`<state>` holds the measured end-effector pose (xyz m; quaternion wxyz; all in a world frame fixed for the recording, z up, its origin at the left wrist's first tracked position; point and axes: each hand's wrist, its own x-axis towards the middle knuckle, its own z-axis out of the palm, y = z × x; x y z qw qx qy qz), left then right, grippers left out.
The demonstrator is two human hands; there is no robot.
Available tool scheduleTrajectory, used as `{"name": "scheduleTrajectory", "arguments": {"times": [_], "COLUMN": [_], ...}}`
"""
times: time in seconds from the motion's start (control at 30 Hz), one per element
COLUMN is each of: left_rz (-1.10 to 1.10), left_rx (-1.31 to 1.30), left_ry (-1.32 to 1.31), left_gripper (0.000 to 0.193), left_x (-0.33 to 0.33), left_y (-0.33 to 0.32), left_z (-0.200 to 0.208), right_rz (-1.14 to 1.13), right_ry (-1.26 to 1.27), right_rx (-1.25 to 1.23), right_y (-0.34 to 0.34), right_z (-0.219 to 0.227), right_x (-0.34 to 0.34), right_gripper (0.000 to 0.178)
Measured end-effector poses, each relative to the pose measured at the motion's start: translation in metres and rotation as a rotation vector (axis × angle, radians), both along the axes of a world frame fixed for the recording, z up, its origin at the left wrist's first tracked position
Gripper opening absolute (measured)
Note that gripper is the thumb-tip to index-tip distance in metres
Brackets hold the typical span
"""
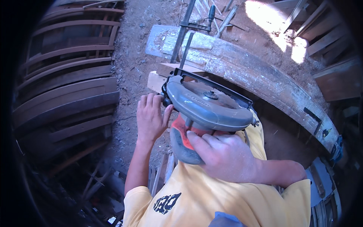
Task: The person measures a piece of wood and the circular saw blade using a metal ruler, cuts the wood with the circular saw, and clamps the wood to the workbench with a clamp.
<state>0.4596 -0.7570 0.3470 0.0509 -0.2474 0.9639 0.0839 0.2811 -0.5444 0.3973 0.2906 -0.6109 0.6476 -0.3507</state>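
Note:
A circular saw with a grey blade guard and a red and black body is tilted up in front of my chest. Its round blade faces away from me. My right hand is wrapped round the saw's rear handle. Beside the saw's front end, my left hand has its fingers stretched and its thumb apart, close to a black knob; whether it touches is unclear. Just beyond the saw lies a pale wooden block, partly hidden by it.
A long, worn, paint-stained bench plank runs across beyond the saw. A bar clamp with a dark green handle stands at its far side. Brown wooden frames are stacked at left. Boards lean at right, and scraps litter the dirt floor.

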Motion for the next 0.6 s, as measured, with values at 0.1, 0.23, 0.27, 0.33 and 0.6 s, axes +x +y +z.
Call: {"name": "scheduleTrajectory", "arguments": {"times": [0.1,0.23,0.27,0.33,0.6], "left_rz": [-0.039,-0.051,-0.025,0.007,-0.054], "left_rx": [-0.036,0.006,0.018,0.024,-0.014], "left_ry": [0.030,-0.051,-0.048,-0.054,0.052], "left_gripper": [0.030,0.031,0.030,0.030,0.025], "left_x": [-0.001,0.008,0.011,0.013,0.014], "left_y": [-0.006,-0.012,-0.013,-0.012,-0.019], "left_z": [0.000,-0.006,-0.008,-0.010,-0.020], "right_rz": [-0.002,0.042,0.039,0.041,0.076], "right_ry": [0.010,-0.028,-0.042,-0.016,-0.092], "right_rx": [0.011,0.034,0.036,0.010,0.101], "right_y": [-0.009,-0.015,-0.014,-0.015,-0.020], "right_z": [0.006,0.013,0.010,0.004,0.011], "right_x": [-0.003,-0.015,-0.014,-0.013,-0.016], "right_gripper": [0.034,0.032,0.032,0.038,0.042]}}
